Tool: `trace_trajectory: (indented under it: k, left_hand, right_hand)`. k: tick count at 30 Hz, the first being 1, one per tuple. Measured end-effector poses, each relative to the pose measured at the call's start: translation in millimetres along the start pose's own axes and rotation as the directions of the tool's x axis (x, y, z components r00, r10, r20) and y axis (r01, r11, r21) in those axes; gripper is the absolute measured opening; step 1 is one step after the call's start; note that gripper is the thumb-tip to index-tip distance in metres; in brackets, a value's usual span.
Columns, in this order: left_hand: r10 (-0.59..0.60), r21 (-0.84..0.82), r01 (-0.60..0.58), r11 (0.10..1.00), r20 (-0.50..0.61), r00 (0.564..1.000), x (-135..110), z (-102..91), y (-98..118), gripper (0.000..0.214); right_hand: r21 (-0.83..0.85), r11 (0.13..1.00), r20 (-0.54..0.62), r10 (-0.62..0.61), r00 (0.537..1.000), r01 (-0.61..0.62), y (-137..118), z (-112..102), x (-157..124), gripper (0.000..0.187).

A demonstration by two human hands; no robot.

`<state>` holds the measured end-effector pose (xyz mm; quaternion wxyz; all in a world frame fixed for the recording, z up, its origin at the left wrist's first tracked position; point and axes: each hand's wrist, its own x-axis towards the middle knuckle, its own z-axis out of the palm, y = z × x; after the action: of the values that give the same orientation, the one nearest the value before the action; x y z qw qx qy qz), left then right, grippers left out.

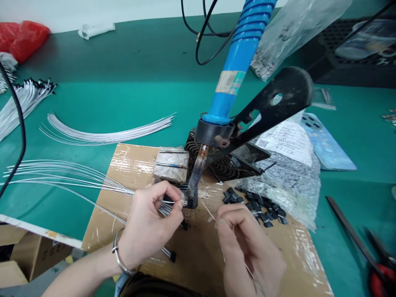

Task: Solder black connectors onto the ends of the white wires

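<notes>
My left hand [148,231] is closed in a pinch on thin white wires [71,167], which fan out to the left. Several wires pass under its palm, some with black ends [172,256] showing below. Its fingertips are right beside the dark tip [195,177] of a blue soldering iron [230,78], fixed pointing down in a black stand [272,103]. Between thumb and forefinger, my right hand [247,251] holds a thin strand of solder wire [208,209]. The strand's free end points toward the iron's tip, apart from it. A small black block [192,202] sits under the tip, partly hidden.
Small black connectors [262,208] lie right of the iron on brown cardboard [297,255]. Behind are a tip-cleaning pad [171,171], a plastic bag [300,177] and a phone [331,144]. Another wire bundle [108,136] lies left. Scissors [365,243] lie at right.
</notes>
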<state>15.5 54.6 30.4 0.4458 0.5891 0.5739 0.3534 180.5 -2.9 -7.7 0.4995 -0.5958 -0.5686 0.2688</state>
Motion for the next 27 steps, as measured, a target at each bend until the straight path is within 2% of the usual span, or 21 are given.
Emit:
trace_trajectory:
  k: [4,10,22,27]
  left_hand:
    - [0.009,0.013,-0.009,1.000,-0.001,1.000,0,-0.2,0,0.014]
    - [0.002,0.037,-0.002,0.999,-0.005,1.000,-1,0.8,-2,0.013]
    - [0.014,0.038,-0.013,0.999,-0.027,1.000,-1,-0.4,2,0.014]
    - [0.016,0.026,-0.015,1.000,-0.038,0.999,-1,-0.4,3,0.015]
  right_hand:
    - [0.033,0.999,0.051,0.020,0.998,-0.022,-7,5,0,0.022]
    - [0.100,0.984,0.002,0.149,0.989,-0.149,-17,14,-9,0.020]
    - [0.050,0.998,-0.034,0.032,0.999,-0.031,-18,15,-5,0.018]
    - [0.046,0.999,-0.037,0.018,0.999,-0.016,-20,16,-4,0.020]
